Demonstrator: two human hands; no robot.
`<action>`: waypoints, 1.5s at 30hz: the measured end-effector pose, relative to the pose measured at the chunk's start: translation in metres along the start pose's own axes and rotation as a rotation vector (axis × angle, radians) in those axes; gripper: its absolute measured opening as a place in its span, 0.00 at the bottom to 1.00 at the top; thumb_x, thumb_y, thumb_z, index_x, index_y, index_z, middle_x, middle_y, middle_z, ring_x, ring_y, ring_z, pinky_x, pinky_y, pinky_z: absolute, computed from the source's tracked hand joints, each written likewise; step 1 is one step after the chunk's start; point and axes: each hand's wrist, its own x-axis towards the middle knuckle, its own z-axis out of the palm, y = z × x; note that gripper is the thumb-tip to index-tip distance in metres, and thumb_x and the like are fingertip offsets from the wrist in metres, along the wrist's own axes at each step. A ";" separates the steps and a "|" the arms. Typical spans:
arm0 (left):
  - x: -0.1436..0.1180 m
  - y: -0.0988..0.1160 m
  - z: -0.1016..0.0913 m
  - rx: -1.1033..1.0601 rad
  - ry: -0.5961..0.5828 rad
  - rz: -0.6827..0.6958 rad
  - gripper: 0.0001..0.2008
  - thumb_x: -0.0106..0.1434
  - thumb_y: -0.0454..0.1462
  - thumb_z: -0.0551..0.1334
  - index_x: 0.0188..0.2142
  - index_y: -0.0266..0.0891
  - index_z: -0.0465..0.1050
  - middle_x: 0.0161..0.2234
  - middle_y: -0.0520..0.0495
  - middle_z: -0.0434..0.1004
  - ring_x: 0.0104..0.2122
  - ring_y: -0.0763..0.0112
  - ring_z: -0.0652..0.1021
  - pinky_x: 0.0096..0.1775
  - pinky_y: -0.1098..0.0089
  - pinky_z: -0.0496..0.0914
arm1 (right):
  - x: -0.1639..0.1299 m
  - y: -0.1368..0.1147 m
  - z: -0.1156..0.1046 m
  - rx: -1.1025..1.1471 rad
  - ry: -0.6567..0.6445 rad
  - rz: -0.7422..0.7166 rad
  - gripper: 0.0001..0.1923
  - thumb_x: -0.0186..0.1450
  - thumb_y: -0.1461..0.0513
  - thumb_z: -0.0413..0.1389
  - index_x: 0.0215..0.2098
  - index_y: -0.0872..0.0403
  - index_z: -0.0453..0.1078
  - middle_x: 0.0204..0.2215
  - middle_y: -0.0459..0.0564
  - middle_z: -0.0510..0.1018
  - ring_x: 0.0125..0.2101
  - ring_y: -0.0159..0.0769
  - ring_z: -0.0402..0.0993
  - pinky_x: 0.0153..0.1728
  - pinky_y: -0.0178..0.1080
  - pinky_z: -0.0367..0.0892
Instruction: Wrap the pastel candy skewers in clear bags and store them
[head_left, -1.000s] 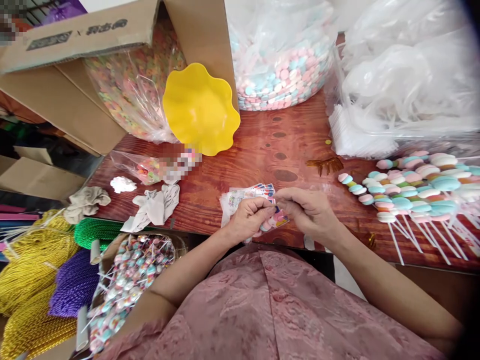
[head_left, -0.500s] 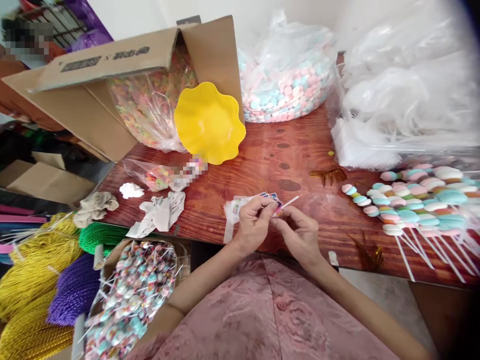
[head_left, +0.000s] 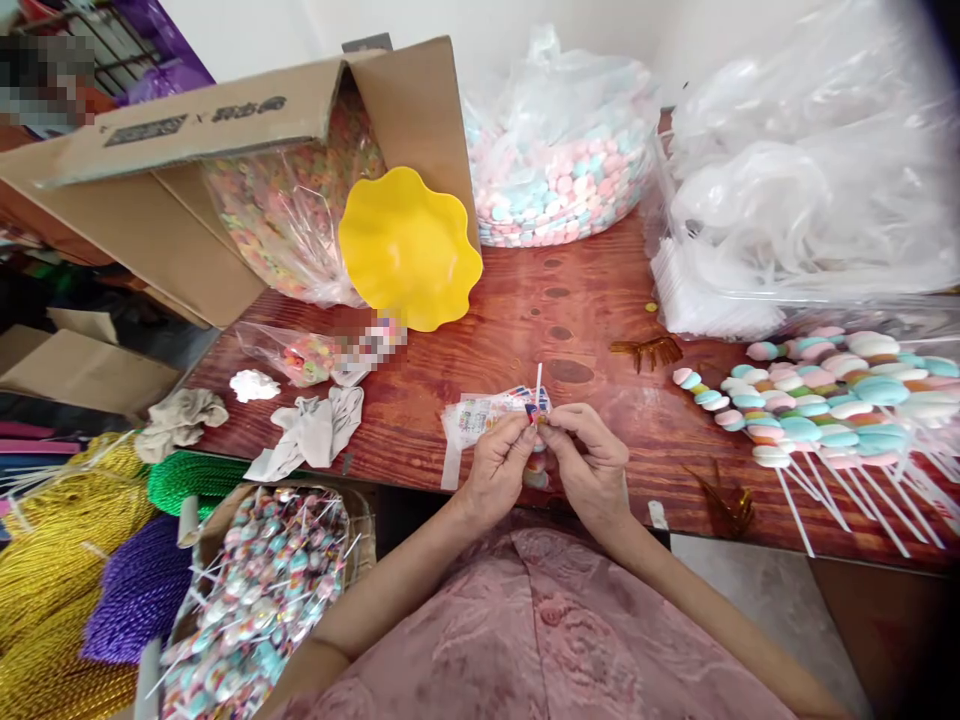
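Between my hands is a candy skewer (head_left: 538,380), its white stick pointing away from me and its pale candies partly showing below my fingers. My left hand (head_left: 493,465) is closed, thumb and fingers pinching it near the base of the stick. From the other side, my right hand (head_left: 592,460) is closed at the same spot; its fingertips hide whether a tie is there too. Just beyond my left fingers lie several printed clear wrappers (head_left: 472,418) in a flat pile. Gold twist ties (head_left: 646,352) lie to the right, beyond my right hand.
Marshmallow skewers (head_left: 840,400) are piled at right, below a clear tray (head_left: 716,310) of white plastic. A yellow scalloped bowl (head_left: 411,250) leans by a cardboard box (head_left: 427,120). A bag of marshmallows (head_left: 570,190) stands behind. Wrapped skewers fill a container (head_left: 367,530) at lower left.
The stick has swung from slanting right to pointing straight away from me. My hands have turned with it, and candies now show between them. The view has shifted slightly right.
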 end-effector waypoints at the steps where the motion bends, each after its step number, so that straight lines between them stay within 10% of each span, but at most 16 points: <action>1: 0.000 0.002 0.001 0.007 0.002 0.027 0.16 0.71 0.45 0.53 0.36 0.39 0.73 0.38 0.47 0.73 0.39 0.69 0.72 0.46 0.67 0.69 | 0.000 -0.001 0.001 0.004 0.022 0.014 0.05 0.65 0.65 0.58 0.37 0.50 0.75 0.33 0.45 0.74 0.32 0.31 0.72 0.35 0.37 0.70; 9: 0.004 0.003 0.000 -0.009 -0.015 -0.015 0.20 0.68 0.49 0.57 0.26 0.37 0.68 0.30 0.49 0.66 0.34 0.71 0.69 0.39 0.70 0.67 | 0.014 0.013 -0.009 0.428 -0.115 0.464 0.19 0.55 0.58 0.67 0.45 0.47 0.75 0.33 0.44 0.75 0.29 0.30 0.69 0.31 0.36 0.68; 17: 0.008 0.009 -0.014 -0.491 -0.434 -0.525 0.21 0.57 0.51 0.68 0.32 0.35 0.69 0.24 0.54 0.65 0.21 0.79 0.66 0.26 0.75 0.61 | 0.001 0.021 -0.008 0.397 -0.102 0.379 0.08 0.58 0.58 0.64 0.24 0.51 0.73 0.26 0.43 0.70 0.29 0.31 0.65 0.34 0.36 0.65; 23: 0.014 0.004 -0.020 -0.617 -0.395 -0.577 0.18 0.53 0.47 0.70 0.27 0.34 0.71 0.26 0.48 0.73 0.27 0.74 0.74 0.32 0.72 0.68 | 0.012 0.019 -0.035 -0.270 -0.051 -0.162 0.16 0.62 0.58 0.60 0.49 0.45 0.74 0.48 0.53 0.75 0.38 0.38 0.70 0.41 0.45 0.68; 26: 0.017 0.002 -0.023 -0.682 -0.487 -0.600 0.17 0.52 0.45 0.70 0.23 0.34 0.69 0.25 0.47 0.74 0.28 0.67 0.78 0.38 0.66 0.72 | 0.025 0.013 -0.058 -0.662 -0.413 -0.520 0.19 0.65 0.61 0.57 0.52 0.35 0.73 0.56 0.46 0.73 0.53 0.46 0.66 0.55 0.55 0.56; 31: 0.019 -0.001 -0.027 -0.743 -0.742 -0.671 0.17 0.53 0.44 0.69 0.23 0.34 0.66 0.20 0.52 0.70 0.19 0.74 0.73 0.35 0.63 0.74 | 0.042 -0.003 -0.065 -0.699 -0.827 -0.618 0.17 0.69 0.64 0.52 0.51 0.37 0.71 0.49 0.42 0.78 0.53 0.43 0.66 0.57 0.53 0.47; 35: 0.018 -0.001 -0.031 -0.539 -0.857 -0.648 0.21 0.58 0.51 0.65 0.25 0.36 0.64 0.21 0.53 0.67 0.18 0.78 0.69 0.31 0.67 0.71 | 0.037 -0.007 -0.057 -0.799 -0.911 -0.697 0.12 0.69 0.67 0.46 0.37 0.52 0.72 0.34 0.48 0.78 0.39 0.38 0.67 0.49 0.50 0.50; 38: 0.014 0.005 -0.032 -0.040 -0.896 -0.458 0.19 0.64 0.51 0.57 0.27 0.38 0.64 0.22 0.52 0.67 0.22 0.75 0.68 0.30 0.70 0.68 | 0.021 -0.004 -0.053 -0.867 -0.872 -0.500 0.08 0.63 0.68 0.49 0.30 0.55 0.68 0.29 0.49 0.76 0.33 0.36 0.64 0.43 0.46 0.51; 42: 0.007 0.011 -0.024 0.650 -0.605 0.054 0.13 0.67 0.40 0.50 0.28 0.38 0.66 0.31 0.44 0.72 0.33 0.66 0.71 0.41 0.62 0.68 | 0.002 -0.005 -0.046 -0.868 -0.795 -0.128 0.09 0.64 0.68 0.50 0.28 0.55 0.69 0.25 0.48 0.76 0.30 0.34 0.65 0.37 0.42 0.51; 45: 0.011 0.009 -0.022 0.520 -0.517 -0.005 0.12 0.66 0.41 0.51 0.28 0.38 0.66 0.29 0.46 0.71 0.30 0.68 0.70 0.38 0.65 0.68 | -0.005 -0.011 -0.043 -0.930 -0.468 -0.258 0.11 0.67 0.66 0.49 0.41 0.53 0.73 0.41 0.51 0.80 0.43 0.40 0.68 0.44 0.46 0.51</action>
